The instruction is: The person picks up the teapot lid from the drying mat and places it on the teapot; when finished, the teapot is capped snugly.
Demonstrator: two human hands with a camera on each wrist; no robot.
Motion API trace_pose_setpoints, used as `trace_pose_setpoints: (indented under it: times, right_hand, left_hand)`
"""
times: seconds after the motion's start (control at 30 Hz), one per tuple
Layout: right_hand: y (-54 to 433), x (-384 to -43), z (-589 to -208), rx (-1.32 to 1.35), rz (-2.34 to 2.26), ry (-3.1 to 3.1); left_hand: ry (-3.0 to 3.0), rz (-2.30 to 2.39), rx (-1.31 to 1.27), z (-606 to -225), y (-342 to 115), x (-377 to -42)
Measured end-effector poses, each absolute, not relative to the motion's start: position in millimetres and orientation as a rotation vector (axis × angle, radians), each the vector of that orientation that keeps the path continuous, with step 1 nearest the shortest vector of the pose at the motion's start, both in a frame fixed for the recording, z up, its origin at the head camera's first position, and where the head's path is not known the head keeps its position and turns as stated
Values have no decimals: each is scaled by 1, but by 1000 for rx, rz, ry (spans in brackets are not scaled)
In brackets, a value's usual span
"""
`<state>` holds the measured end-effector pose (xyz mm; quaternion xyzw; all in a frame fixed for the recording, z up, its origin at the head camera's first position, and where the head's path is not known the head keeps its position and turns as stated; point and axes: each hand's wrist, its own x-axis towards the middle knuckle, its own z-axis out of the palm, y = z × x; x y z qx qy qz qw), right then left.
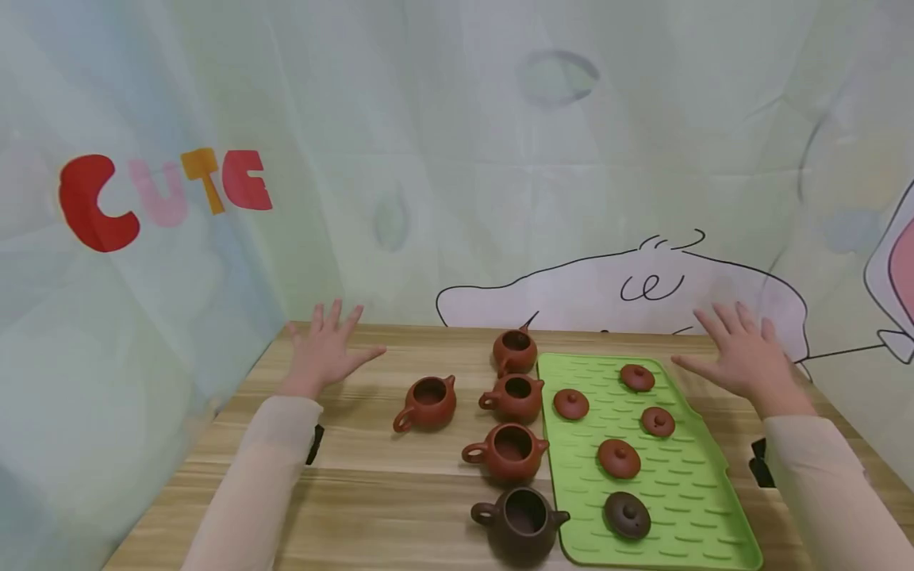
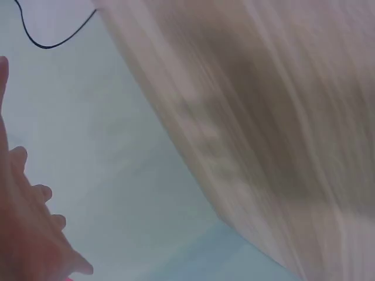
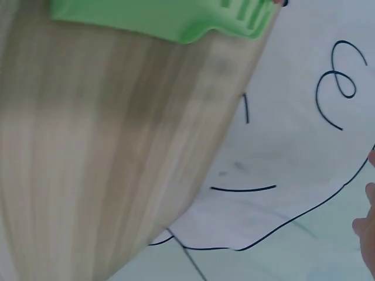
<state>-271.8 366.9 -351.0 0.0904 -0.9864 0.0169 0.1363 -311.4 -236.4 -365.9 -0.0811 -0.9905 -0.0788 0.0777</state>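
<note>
My left hand [image 1: 325, 354] is held over the table's left side, fingers spread, holding nothing. Over the right side, my right hand [image 1: 746, 361] is likewise spread and holds nothing. Between them stand lidless teapots: a reddish-brown teapot [image 1: 431, 403] nearest my left hand, several more in a column, and a dark brown teapot [image 1: 524, 523] at the front. Right of the column lies a green mat [image 1: 685, 476] bearing several reddish lids, such as one lid [image 1: 619, 459], plus a dark brown lid [image 1: 627, 515]. Neither hand touches a teapot or lid.
The wooden table [image 1: 371, 507] ends at a printed cloth backdrop [image 1: 428, 159] behind and at the left. Its left edge shows in the left wrist view. In the right wrist view, the green mat's edge [image 3: 146, 26] crosses the top.
</note>
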Motion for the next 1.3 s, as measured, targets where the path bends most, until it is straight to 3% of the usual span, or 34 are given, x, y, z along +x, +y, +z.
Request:
trace_pose_setpoints:
  times: [0.27, 0.73, 1.3]
  right_hand:
    - [350, -277, -338, 373, 151, -2714]
    - [320, -287, -341, 344, 755, -2752]
    - [317, -289, -361, 252, 888, -2847]
  left_hand:
    - [-2853, -422, -283, -353, -211, -314]
    - [-2643, -1027, -289, -360, -139, -318]
    - [-2542, -1507, -258, -377, -62, -308]
